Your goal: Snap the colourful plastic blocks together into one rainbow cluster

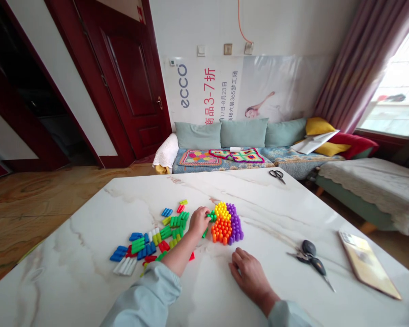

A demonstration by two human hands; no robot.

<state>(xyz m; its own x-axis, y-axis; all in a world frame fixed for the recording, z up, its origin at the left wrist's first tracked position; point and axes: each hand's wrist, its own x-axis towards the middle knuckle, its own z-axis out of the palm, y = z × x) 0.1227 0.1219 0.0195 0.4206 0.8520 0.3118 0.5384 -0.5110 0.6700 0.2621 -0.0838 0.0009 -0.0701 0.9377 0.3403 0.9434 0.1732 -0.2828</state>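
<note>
A peg mosaic [225, 223] packs yellow, purple and orange pegs, with green at its left edge. The left hand [199, 221] grips green pegs [211, 216]; the right hand [250, 274] lies open nearer.

Red door [119, 81] — sofa [243, 132], curtained window [391, 81]

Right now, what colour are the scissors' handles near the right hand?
Black scissors handles, in the head view.
</note>
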